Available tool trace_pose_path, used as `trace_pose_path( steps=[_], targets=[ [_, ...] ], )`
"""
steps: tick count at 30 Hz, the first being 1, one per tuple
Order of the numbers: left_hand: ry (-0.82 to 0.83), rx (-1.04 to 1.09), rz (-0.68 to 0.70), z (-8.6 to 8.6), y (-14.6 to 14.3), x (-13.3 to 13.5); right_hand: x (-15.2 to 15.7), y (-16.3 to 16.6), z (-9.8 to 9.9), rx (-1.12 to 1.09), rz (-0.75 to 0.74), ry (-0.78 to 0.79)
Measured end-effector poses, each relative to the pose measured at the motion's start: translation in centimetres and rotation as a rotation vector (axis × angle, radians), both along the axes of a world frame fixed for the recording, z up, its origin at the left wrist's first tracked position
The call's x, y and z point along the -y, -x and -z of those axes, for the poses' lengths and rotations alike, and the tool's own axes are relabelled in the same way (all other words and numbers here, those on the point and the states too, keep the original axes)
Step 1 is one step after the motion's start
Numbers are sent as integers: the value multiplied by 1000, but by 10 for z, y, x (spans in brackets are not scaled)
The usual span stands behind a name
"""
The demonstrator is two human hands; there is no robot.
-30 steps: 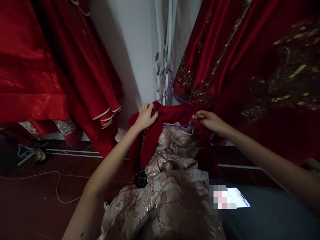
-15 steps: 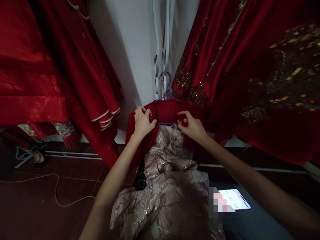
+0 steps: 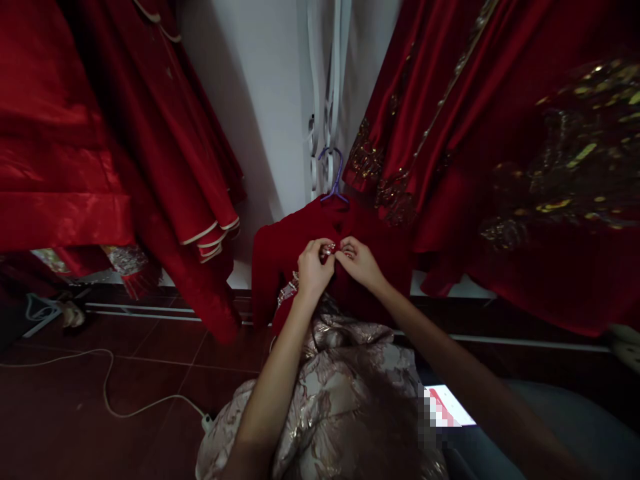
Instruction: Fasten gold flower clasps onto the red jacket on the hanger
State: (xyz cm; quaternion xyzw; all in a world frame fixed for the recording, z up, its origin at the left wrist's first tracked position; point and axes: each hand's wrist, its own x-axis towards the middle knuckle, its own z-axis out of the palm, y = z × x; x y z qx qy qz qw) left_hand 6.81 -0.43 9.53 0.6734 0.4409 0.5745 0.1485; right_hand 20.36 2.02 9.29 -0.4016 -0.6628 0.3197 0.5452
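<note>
A dark red jacket (image 3: pixel 283 243) hangs on a purple hanger (image 3: pixel 338 180), its two front edges drawn together in the middle. My left hand (image 3: pixel 315 268) pinches the left front edge near the top. Close beside it, my right hand (image 3: pixel 362 264) pinches the right front edge, and the fingertips of both hands nearly meet. Small shiny trim shows at the fingers, too small to tell what it is. Below the jacket spreads a pale, shiny floral-patterned fabric (image 3: pixel 345 380); the jacket and my forearms hide part of it.
Red garments (image 3: pixel 185 160) hang at the left, and red ones with gold sequins (image 3: pixel 580 153) at the right. A white rack bar (image 3: pixel 145 311) runs low over the tiled floor, where a cable (image 3: pixel 107 380) lies. A lit phone (image 3: pixel 450 405) rests at lower right.
Both hands have moved inward and slightly down, bringing the jacket's fronts together over the hanger and the upper part of the pale fabric. The lower part of the hanger is now covered.
</note>
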Motion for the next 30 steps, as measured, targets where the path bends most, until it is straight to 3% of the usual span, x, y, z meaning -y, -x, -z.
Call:
trace_pose_path(
  steps=[9,13,17,22,30],
  targets=[
    [48,188,-41,24,-1,24,34,0,2,-237,-46,171],
    [44,386,-29,25,-6,24,45,-1,3,-179,-135,92],
    [95,552,37,24,-6,21,45,0,1,-64,-127,-7],
    [131,515,71,22,-1,21,38,1,-4,103,-96,-44],
    [98,268,81,15,6,25,40,-6,-13,128,-74,-42]
  ],
)
